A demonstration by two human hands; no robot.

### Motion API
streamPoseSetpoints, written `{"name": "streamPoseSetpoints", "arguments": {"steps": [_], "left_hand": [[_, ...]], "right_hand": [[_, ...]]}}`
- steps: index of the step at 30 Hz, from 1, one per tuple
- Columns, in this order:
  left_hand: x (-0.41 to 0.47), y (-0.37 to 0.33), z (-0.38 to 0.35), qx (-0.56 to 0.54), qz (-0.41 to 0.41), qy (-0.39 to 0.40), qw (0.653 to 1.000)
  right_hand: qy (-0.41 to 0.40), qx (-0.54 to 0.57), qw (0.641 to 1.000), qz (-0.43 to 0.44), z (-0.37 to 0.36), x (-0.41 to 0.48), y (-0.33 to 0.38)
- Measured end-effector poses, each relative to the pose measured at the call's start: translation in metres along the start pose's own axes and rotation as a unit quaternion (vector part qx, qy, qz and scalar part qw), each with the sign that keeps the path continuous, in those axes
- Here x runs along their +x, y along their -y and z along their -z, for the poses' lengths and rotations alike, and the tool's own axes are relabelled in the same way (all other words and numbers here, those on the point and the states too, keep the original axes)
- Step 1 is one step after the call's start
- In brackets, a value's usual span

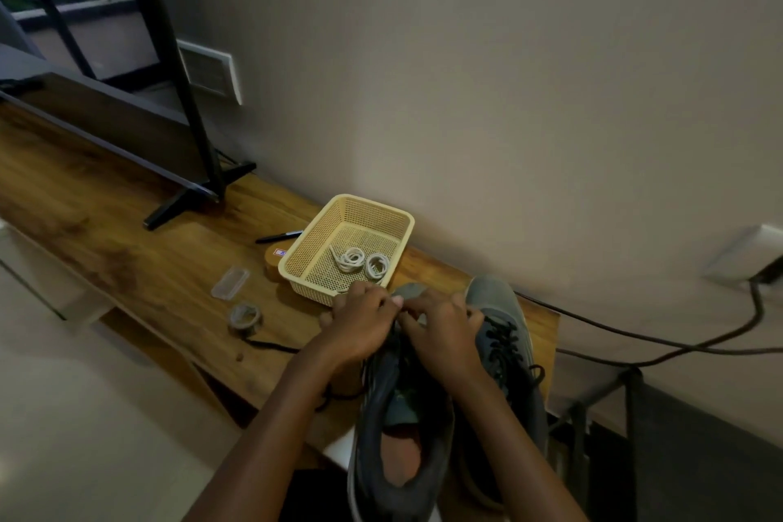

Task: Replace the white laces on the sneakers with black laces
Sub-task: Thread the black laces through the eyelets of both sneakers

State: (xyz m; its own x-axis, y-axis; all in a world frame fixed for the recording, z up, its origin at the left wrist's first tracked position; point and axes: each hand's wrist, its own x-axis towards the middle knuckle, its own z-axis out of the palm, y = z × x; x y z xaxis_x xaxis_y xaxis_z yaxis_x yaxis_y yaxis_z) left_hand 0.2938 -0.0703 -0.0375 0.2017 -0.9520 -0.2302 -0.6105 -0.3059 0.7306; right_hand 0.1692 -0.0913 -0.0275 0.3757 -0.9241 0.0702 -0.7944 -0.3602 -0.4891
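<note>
Your left hand and right hand meet on the front of the open sneaker, which lies just in front of the basket, toe toward it. The left hand's fingers are bent and seem to pinch the black lace. Its loose part trails to the left of the basket, near the tape roll. The right hand is also curled at the same place, but I cannot tell if it pinches the lace or only the edge of the eyelet row. The eyelets are hidden under your fingers.

You are probably threading the first rows. Keep one hand steady on the shoe and let the other push the lace tip straight through, then pull both ends to the same length before you cross them. Do not pull too hard, because the lace can drag the tape roll.

The white laces are already coiled inside the basket, so that part looks done. The laced sneaker stands just right of the basket and already carries black laces.

For room: the basket touches or almost touches your knuckles, so you have little space forward. The end of the table is close behind the laced sneaker on the right of the basket. The heel of the open sneaker seems to reach past the front edge. The free wood is to the left of the basket, beyond the pen.
</note>
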Motion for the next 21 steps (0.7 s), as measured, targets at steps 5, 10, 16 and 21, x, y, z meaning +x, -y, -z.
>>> {"name": "streamPoseSetpoints", "arguments": {"steps": [5,10,16,21], "left_hand": [[-0.012,-0.023,0.014,-0.367,-0.019,-0.108,0.924],[-0.014,-0.02,0.021,-0.382,-0.043,-0.171,0.907],[-0.003,-0.013,0.001,-0.139,-0.045,-0.107,0.983],[-0.016,-0.028,0.025,-0.477,-0.032,-0.256,0.84]], "right_hand": [[-0.021,-0.052,0.998,-0.029,0.001,-0.001,-0.009],[-0.036,0.002,0.999,-0.022,0.0,0.0,-0.007],[-0.111,0.132,0.984,0.035,0.01,0.006,-0.002],[-0.215,-0.04,0.974,-0.063,0.016,0.008,-0.031]]}}
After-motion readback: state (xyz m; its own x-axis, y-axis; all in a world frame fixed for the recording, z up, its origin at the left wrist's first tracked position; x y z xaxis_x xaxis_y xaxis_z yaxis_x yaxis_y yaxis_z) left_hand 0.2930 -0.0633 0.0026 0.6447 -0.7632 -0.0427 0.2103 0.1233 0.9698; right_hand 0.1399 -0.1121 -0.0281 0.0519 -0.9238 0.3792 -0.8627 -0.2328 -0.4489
